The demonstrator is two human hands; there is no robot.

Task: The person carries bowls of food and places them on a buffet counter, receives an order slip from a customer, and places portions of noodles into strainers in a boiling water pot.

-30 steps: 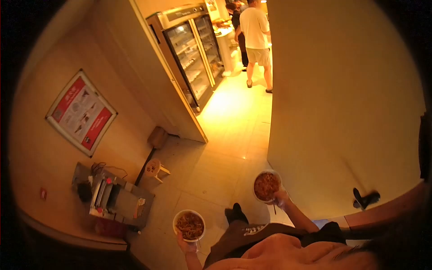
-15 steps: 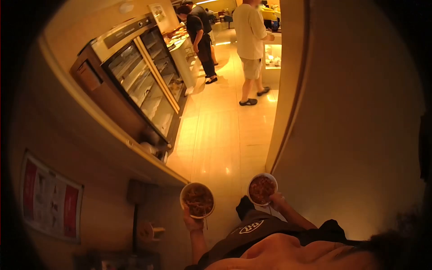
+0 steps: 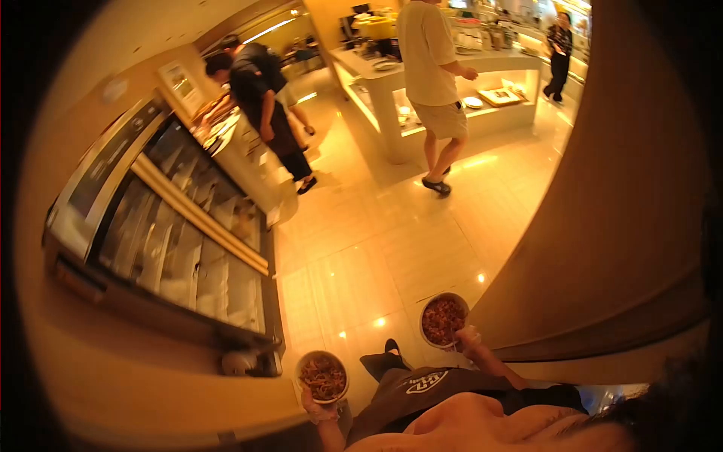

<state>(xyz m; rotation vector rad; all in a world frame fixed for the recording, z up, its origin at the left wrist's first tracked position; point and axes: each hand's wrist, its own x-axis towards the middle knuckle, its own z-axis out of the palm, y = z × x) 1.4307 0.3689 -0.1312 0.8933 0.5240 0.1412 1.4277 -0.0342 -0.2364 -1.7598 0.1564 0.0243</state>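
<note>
My left hand (image 3: 320,407) is closed around the near side of a round white bowl (image 3: 297,372), low in the view. Brownish shredded food (image 3: 324,377) fills this bowl; its exact kind is unclear. To the right, my right hand (image 3: 471,343) grips the lower right edge of a second white bowl (image 3: 423,318). Inside that one lies chopped reddish-brown food (image 3: 444,320). Both bowls are held apart in front of my dark apron (image 3: 407,395), openings facing up. A thin sheen shows on my fingers, perhaps clear gloves.
A glass-door display fridge (image 3: 181,248) stands on the left. Beyond it, two people in dark clothes (image 3: 263,98) lean at a food counter. A person in a light shirt (image 3: 429,60) walks beside a white island counter (image 3: 392,124). A curved wall (image 3: 602,248) borders the right; another person (image 3: 559,56) is farther back.
I have moved forward out of the narrow passage, and more of the room shows on the right. Both bowls stay in my hands; the left one appears lower. The light-shirted person has stepped along.
</note>
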